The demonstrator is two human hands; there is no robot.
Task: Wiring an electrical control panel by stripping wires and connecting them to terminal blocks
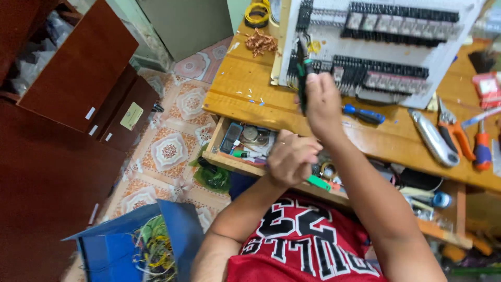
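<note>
the long honey-coloured wooden counter point(250, 99) carries everything else. on its far side lies the white panel board studded with rows of black terminal blocks point(386, 36). under the counter's near edge an open wooden drawer point(219, 156) shows small tins and tools. the right hand point(324, 102) is raised over the counter's near part, just in front of the panel, fingers wrapped shut around a slim black and green hand tool point(302, 78); the tool's long axis runs nearly upright in the picture, its tip pointing away toward the panel's lower edge. the left hand point(290, 156) hovers over the drawer, curled in a loose fist; whether it pinches the small green piece point(318, 183) just beside it cannot be told.
</note>
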